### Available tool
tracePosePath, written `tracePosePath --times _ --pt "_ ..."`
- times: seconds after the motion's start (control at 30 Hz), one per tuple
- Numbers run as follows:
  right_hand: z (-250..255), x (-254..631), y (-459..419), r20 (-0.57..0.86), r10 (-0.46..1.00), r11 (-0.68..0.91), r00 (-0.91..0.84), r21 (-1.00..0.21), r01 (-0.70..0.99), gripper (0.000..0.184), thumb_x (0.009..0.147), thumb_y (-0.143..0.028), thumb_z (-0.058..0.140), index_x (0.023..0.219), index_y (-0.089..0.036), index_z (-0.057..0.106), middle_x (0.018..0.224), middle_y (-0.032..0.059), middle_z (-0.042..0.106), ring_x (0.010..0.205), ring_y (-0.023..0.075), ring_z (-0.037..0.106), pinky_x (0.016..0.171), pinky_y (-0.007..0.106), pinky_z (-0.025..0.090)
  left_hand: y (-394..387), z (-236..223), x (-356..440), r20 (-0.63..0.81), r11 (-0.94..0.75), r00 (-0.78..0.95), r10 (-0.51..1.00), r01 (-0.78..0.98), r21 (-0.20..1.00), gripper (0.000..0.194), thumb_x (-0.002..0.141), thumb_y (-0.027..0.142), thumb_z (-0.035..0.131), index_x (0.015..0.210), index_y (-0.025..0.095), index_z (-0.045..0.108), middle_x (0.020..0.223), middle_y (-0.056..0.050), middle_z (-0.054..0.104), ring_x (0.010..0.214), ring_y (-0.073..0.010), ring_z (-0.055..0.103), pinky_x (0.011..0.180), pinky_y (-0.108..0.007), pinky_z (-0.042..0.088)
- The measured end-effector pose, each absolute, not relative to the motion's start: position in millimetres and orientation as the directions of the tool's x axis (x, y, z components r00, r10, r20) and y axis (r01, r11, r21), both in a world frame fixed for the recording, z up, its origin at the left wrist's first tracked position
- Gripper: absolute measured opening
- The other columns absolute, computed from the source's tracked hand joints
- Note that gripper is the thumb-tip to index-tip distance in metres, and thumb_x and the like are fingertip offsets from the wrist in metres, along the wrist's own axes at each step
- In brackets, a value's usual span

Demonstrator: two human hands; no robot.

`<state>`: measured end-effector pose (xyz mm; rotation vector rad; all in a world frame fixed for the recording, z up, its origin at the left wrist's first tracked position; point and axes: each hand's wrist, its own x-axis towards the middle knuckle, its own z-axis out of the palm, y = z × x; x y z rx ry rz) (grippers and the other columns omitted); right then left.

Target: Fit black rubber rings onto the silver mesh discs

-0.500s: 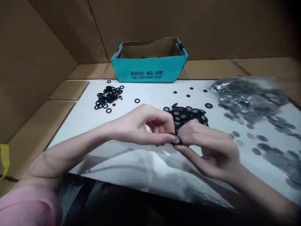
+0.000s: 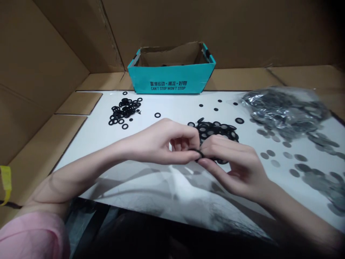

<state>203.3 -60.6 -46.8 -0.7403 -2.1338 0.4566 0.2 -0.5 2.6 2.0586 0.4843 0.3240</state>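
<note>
Both of my hands meet over the middle of the white sheet (image 2: 172, 108). My left hand (image 2: 164, 142) and my right hand (image 2: 231, 162) are closed in a pinch on one small black ring (image 2: 198, 153) held between their fingertips. Just behind the fingers lies a heap of black rings with grey discs set in them (image 2: 215, 130). A second heap of plain black rings (image 2: 124, 109) lies at the far left of the sheet.
A teal cardboard box (image 2: 171, 82) stands open at the back. A clear plastic bag of grey discs (image 2: 283, 109) lies at the right, with loose grey discs (image 2: 309, 169) scattered before it. Cardboard walls surround the sheet. A pink sleeve (image 2: 32, 233) shows at lower left.
Both hands have lifted slightly and drawn closer together. The piece between the fingertips now shows as a bare black ring, where it showed a grey centre before.
</note>
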Motion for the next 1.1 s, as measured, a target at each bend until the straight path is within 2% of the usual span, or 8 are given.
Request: tracePosePath --times 0.17,0.5,0.7,0.83,0.97,1.1 --pt "-48.1 201.0 -60.2 0.568 0.666 0.741 -0.483 -0.581 0.338 0.009 0.088 -0.009 0.056 0.084 -0.016 0.058 0.067 0.0027 0.056 0.063 0.0114 0.047 0.057 0.027 0.038 -5.4 -1.8 4.5 0.041 -0.382 0.847 0.53 0.195 0.903 0.016 0.089 0.026 0.062 0.088 0.01 0.063 0.076 -0.002 0.066 0.067 -0.0068 0.06 0.06 -0.015 0.047" --pt "-51.7 199.9 -62.3 0.596 0.691 0.706 -0.409 -0.677 0.206 0.017 0.085 -0.005 0.057 0.075 -0.018 0.054 0.065 0.0021 0.055 0.064 0.0124 0.053 0.055 0.028 0.042 -3.1 2.0 1.0 -0.021 -0.271 0.866 0.5 0.179 0.946 0.014 0.084 0.023 0.068 0.085 0.01 0.062 0.071 -0.002 0.065 0.063 -0.0076 0.06 0.057 -0.016 0.048" --pt "-50.9 200.9 -60.7 0.608 0.651 0.754 -0.454 -0.586 0.295 0.012 0.086 -0.009 0.057 0.078 -0.017 0.055 0.068 0.0033 0.06 0.064 0.0128 0.053 0.059 0.031 0.04 0.3 3.1 0.7 -0.002 -0.342 0.879 0.476 0.187 0.921 0.017 0.085 0.026 0.066 0.083 0.009 0.066 0.071 -0.003 0.065 0.064 -0.0081 0.058 0.059 -0.017 0.047" --pt "-47.4 202.5 -58.7 0.604 0.652 0.757 -0.458 -0.559 0.339 0.012 0.088 -0.01 0.055 0.08 -0.017 0.055 0.066 0.0016 0.057 0.062 0.0111 0.049 0.058 0.029 0.039 -2.2 1.8 2.3 0.032 -0.428 0.875 0.483 0.204 0.88 0.018 0.087 0.026 0.062 0.082 0.008 0.067 0.071 -0.003 0.064 0.064 -0.0074 0.056 0.059 -0.017 0.046" --pt "-46.7 201.4 -60.4 0.62 0.669 0.741 -0.41 -0.596 0.308 0.015 0.086 -0.005 0.055 0.079 -0.018 0.056 0.066 0.0007 0.057 0.062 0.0102 0.05 0.058 0.026 0.042 -3.2 -0.8 2.3 0.02 -0.373 0.861 0.509 0.199 0.906 0.018 0.086 0.027 0.063 0.082 0.009 0.064 0.071 -0.002 0.062 0.064 -0.0071 0.055 0.058 -0.016 0.045" --pt "-49.0 200.1 -62.8 0.637 0.671 0.741 -0.38 -0.596 0.309 0.014 0.084 -0.005 0.058 0.081 -0.018 0.058 0.069 0.0013 0.059 0.064 0.011 0.052 0.058 0.027 0.042 1.1 -2.9 -0.1 -0.039 -0.294 0.888 0.458 0.193 0.936 0.019 0.085 0.029 0.064 0.083 0.01 0.063 0.071 -0.002 0.061 0.064 -0.008 0.055 0.058 -0.018 0.045"
